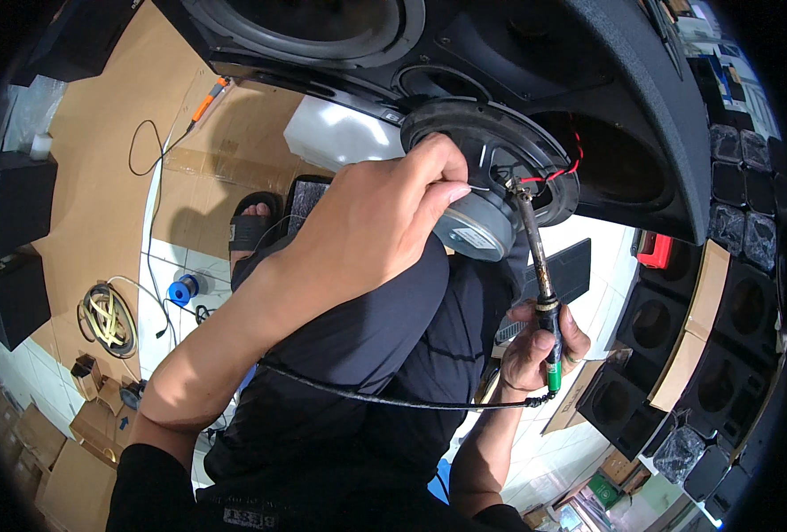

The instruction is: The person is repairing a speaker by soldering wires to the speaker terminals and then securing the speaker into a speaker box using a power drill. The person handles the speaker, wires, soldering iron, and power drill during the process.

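— As your left hand (384, 222) comes across the middle, its thumb and forefinger are pinched on a thin strand of solder wire (475, 188), feeding it toward the back of the round speaker driver (491, 173).

— And your right hand (540, 341), nearer and to the right, is wrapped in a fist around the green handle of the soldering iron (535, 266), shaft pointing up and away from you.

— Tip sits right at the driver's terminal, where the red wire (563, 170) loops in. Touching it, I'd say, though the spot is too small to be sure.

— The driver itself hangs at the far centre, half out of the big black speaker cabinet (624, 106).

— The iron's black cord (393, 401) trails left across your lap.

— Far left on the floor: a blue spool (183, 288) and a yellow coil of cable (108, 319), well apart from both hands.
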`<state>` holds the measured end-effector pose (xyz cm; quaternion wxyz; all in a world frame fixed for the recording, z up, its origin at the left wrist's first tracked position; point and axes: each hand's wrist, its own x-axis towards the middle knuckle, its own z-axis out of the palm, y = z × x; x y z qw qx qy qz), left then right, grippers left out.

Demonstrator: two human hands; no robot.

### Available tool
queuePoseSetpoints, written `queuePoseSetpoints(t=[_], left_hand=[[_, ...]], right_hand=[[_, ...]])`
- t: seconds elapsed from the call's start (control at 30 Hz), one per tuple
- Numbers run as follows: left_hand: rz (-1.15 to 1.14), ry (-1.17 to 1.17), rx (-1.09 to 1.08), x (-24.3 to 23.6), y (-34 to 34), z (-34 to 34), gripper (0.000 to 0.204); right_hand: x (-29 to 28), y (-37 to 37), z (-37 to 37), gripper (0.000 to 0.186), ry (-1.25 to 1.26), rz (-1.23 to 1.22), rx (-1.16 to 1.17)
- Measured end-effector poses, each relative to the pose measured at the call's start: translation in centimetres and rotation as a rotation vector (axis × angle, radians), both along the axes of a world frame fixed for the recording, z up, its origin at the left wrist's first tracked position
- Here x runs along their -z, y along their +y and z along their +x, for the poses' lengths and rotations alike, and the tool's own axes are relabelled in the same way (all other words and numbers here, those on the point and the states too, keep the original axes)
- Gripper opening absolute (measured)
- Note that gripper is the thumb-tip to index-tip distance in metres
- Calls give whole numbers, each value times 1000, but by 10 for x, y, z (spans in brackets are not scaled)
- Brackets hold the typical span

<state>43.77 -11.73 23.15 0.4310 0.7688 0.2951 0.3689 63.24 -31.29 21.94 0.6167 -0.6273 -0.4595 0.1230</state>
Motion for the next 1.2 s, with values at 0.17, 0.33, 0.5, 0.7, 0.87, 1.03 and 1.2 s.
queuePoseSetpoints(t=[0.17, 0.33, 0.5, 0.7, 0.87, 1.03, 1.2], left_hand=[[98, 45, -42, -10, 7, 13, 8], [300, 74, -81, -9, 12, 26, 9], [338, 75, -34, -8, 19, 29, 9], [372, 111, -20, -9, 22, 30, 8], [398, 150, -27, -11, 23, 31, 9], [413, 139, -32, -11, 23, 33, 8], [410, 153, -26, -15, 22, 32, 8]], right_hand=[[-9, 0, 4, 45, -66, -26, -42], [-13, -1, 12, 42, -106, -17, -103], [-16, -4, 19, 42, -145, -43, -122], [-19, -3, 21, 41, -202, -54, -141], [-22, 0, 16, 37, -152, -76, -113], [-22, -1, 25, 36, -262, -63, -179], [-34, 1, 23, 33, -341, -97, -202]])
